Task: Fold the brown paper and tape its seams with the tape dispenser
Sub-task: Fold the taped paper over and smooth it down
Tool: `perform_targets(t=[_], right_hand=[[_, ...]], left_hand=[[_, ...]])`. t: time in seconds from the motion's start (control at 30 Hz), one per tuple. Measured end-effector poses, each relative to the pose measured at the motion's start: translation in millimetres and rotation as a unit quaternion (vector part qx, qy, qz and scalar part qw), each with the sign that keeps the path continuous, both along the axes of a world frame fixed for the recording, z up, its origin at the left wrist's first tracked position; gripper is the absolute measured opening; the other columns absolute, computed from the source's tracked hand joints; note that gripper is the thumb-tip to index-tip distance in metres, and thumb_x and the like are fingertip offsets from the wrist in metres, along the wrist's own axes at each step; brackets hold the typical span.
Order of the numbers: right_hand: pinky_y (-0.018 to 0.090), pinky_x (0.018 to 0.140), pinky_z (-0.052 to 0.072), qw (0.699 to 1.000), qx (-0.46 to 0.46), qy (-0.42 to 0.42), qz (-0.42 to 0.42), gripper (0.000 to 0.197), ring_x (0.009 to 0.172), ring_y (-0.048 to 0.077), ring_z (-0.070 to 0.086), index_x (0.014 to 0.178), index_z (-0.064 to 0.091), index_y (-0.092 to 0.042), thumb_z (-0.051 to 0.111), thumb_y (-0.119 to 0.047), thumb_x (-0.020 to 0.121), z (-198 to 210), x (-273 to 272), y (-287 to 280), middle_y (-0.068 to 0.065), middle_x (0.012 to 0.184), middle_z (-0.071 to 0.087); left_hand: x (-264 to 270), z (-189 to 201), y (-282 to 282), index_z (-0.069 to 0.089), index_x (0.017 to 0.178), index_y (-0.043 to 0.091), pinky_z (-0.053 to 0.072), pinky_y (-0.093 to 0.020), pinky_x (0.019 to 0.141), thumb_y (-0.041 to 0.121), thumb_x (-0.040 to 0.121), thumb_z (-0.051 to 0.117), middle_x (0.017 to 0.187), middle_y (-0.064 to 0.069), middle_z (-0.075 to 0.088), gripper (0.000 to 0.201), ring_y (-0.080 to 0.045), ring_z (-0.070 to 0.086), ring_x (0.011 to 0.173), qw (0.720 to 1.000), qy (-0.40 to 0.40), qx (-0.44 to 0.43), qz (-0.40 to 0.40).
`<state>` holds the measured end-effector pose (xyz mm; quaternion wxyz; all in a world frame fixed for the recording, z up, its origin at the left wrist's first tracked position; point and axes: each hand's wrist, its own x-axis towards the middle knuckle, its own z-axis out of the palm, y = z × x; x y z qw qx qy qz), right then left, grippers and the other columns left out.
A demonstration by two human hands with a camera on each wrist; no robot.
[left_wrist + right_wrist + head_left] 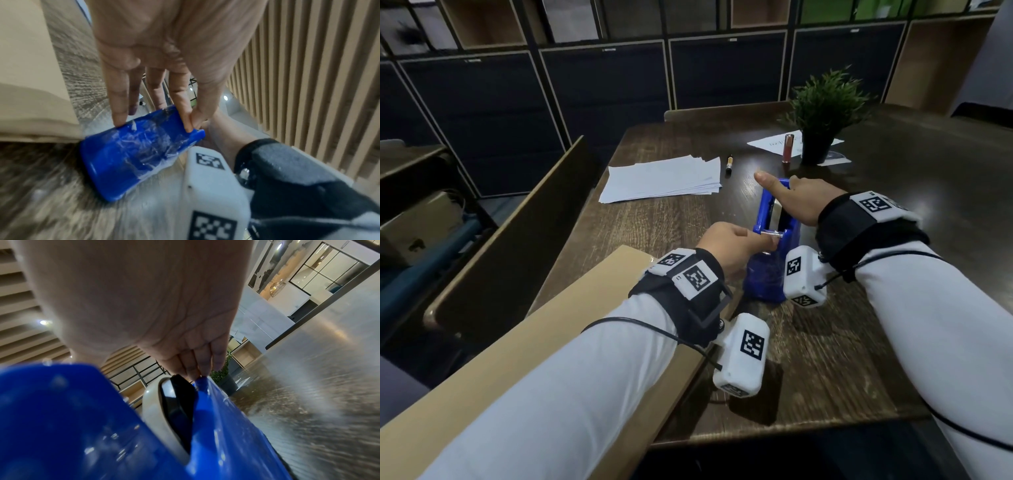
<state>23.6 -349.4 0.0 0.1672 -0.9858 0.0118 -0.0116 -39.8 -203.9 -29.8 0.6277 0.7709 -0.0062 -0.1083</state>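
Note:
The blue tape dispenser (768, 274) stands on the dark wooden table (859, 342) between my hands. My right hand (791, 200) rests on top of it, thumb stretched out to the left, and the fingertips (197, 369) touch its far blue edge beside the white tape roll (152, 404). My left hand (736, 245) is at the metal cutter (772, 234); thumb and forefinger (190, 123) pinch together at the dispenser (133, 154) rim, apparently on the clear tape end. The other left fingers lie straight against the blue body. The folded brown paper (571, 329) lies under my left forearm.
A stack of white sheets (664, 178) and a marker (729, 164) lie at the far left of the table. A potted plant (822, 113), a pink tube (787, 147) and a loose sheet (770, 142) stand behind the dispenser. A chair back (510, 233) rises on the left.

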Motion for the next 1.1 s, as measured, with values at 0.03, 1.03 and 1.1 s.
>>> perform_targets(t=[0.03,1.03,1.1], right_hand=[[0.035,0.082,0.038,1.000,0.000,0.000,-0.003,0.103,0.100,0.029,0.054,0.125,0.052,0.000,0.007,-0.082,0.079,0,0,0,0.021,0.125,0.056],[0.029,0.078,0.048,0.945,0.206,-0.122,0.224,0.013,0.090,0.013,0.059,0.088,0.069,-0.014,0.060,-0.024,0.089,6,-53,115,-0.002,0.091,0.066],[0.029,0.078,0.048,0.943,0.202,-0.133,0.231,0.014,0.090,0.014,0.059,0.087,0.068,-0.013,0.061,-0.025,0.088,7,-53,117,-0.002,0.090,0.066]], left_hand=[[1,0,0,0.069,0.073,0.009,0.059,-0.040,0.082,0.019,0.082,0.073,0.087,-0.014,0.072,0.014,-0.021,0.070,0.081,0.999,-0.015,0.033,-0.006],[-15,17,133,0.069,0.085,0.026,0.039,-0.028,0.101,0.011,0.097,0.044,0.111,0.017,0.061,0.031,0.007,0.053,0.100,0.982,-0.165,0.085,0.038],[-13,15,135,0.069,0.084,0.027,0.040,-0.028,0.101,0.011,0.096,0.043,0.119,0.012,0.061,0.033,0.004,0.054,0.098,0.981,-0.169,0.087,0.043]])
